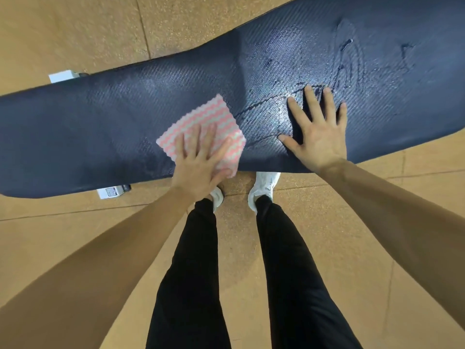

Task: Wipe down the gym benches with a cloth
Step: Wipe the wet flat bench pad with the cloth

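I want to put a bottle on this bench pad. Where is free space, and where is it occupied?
Free: the left stretch of the bench pad, between the cloth and its left end, and the far right beyond the right hand, though with wet streaks there. Crowded: the middle, where the left hand presses the cloth and the right hand lies flat.

Pink-and-white wavy-striped square cloth [201, 119], lying flat and turned cornerwise, pinned under the straight fingers of the left grip [198, 170]. Its far corner projects beyond the fingertips, and its near corner lies by the thumb at the tabletop's near edge. Long dark navy padded tabletop [88, 137] with a woven-weave texture, running crosswise beneath both grips. The surface under and beyond the spread, flat right grip [319, 137] glistens with wet streaks and swirls. The surface on the outer side of the left grip looks matt and faintly smeared.
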Available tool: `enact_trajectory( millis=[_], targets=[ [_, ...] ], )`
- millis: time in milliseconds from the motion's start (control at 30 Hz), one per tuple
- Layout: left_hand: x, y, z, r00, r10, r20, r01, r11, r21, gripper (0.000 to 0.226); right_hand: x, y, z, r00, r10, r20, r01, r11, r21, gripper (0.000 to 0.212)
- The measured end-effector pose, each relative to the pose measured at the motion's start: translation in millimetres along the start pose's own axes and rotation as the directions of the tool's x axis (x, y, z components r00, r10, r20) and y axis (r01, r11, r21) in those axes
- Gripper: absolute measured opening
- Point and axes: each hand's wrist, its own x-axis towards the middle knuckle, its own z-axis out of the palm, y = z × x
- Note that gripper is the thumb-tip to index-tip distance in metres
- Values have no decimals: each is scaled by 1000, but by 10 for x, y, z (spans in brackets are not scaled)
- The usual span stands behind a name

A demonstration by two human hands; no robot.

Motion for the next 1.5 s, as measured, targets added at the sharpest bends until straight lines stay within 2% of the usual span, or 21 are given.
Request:
enact_trajectory(
  millis=[233, 433, 567, 667, 867, 933, 1033, 1133, 1233, 1367, 1500],
  targets=[
    [852, -39, -399, 998, -10, -63, 12, 999, 30, 73, 3, 140, -22, 998, -22, -52, 26, 997, 75, 76],
    [1567, -14, -723, 988, -124, -93, 121, 992, -32, 74, 28, 349, -47, 994, 99, -40, -95, 991, 96, 81],
    [1705, 93, -800, 972, -223, -73, 216, 972, -92, 75, -7, 455, -55, 986, 161, -34, -156, 982, 110, 81],
    [1594, 235, -739, 968, -242, -67, 237, 968, -79, 76, -38, 524, -63, 991, 132, -22, -128, 982, 141, 78],
    [916, 722, -407, 1000, -25, 17, 25, 999, -25, 84, -105, 731, -106, 999, 40, -14, -37, 982, 188, 75],
    [698, 858, -326, 997, 41, 59, -38, 998, -55, 84, -132, 738, -95, 999, 41, 7, -42, 979, 200, 77],
    [515, 965, -273, 983, 141, 121, -140, 990, -11, 78, -144, 686, -68, 997, 73, 11, -74, 974, 216, 78],
    [554, 872, -288, 973, 214, 90, -216, 976, 18, 75, -129, 634, -77, 995, 99, 13, -99, 972, 215, 77],
    [776, 646, -312, 953, 303, -17, -302, 952, 44, 70, -125, 622, -90, 994, 106, 20, -108, 975, 196, 77],
    [1394, 477, -629, 984, 173, -31, -170, 982, 80, 75, -133, 637, -110, 994, 105, 23, -108, 980, 168, 77],
    [1980, 371, -945, 997, 1, -71, -2, 1000, -16, 74, -128, 630, -108, 991, 122, 50, -127, 984, 122, 78]
  ],
)
